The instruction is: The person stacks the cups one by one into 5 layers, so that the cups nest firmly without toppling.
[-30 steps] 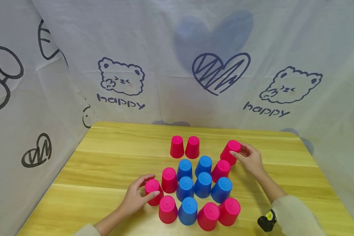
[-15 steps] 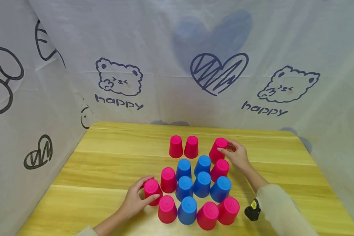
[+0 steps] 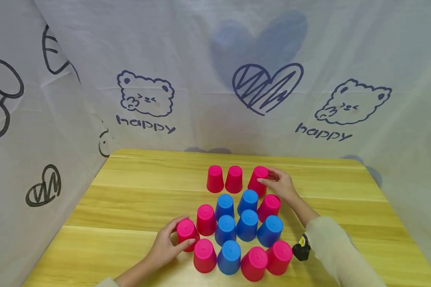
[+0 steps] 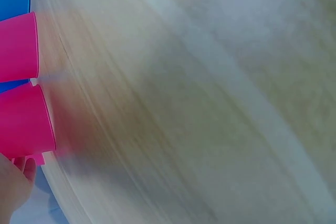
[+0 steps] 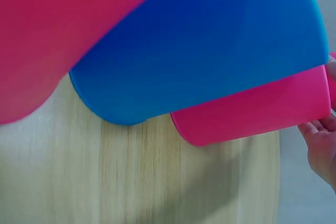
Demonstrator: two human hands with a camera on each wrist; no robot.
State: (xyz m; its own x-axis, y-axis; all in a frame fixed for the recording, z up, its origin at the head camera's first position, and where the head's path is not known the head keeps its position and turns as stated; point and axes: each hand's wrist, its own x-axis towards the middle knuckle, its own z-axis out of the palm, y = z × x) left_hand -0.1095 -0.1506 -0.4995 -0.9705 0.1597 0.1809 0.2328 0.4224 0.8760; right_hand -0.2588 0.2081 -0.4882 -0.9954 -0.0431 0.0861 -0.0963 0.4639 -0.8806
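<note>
Near the left end of the cup group my left hand (image 3: 167, 245) holds an upside-down pink cup (image 3: 186, 233), thumb on its near side and fingers behind. In the left wrist view, that hand (image 4: 14, 184) shows at the lower left edge. At the back, my right hand (image 3: 281, 185) grips another pink cup (image 3: 257, 183) from its right side, just right of two standing pink cups (image 3: 234, 179). The right wrist view catches my right hand (image 5: 321, 148) at its right edge, beyond a large blue cup (image 5: 210, 51) in the foreground.
Several blue cups (image 3: 247, 225) stand upside down in the middle, with pink cups (image 3: 205, 219) around them. A front row holds a blue cup (image 3: 228, 257) between pink ones. The wooden table (image 3: 129, 199) meets a white printed cloth (image 3: 201, 119) behind.
My right hand has brought its pink cup leftward along the back, toward the two standing pink cups. My left hand has kept its place on its cup.
</note>
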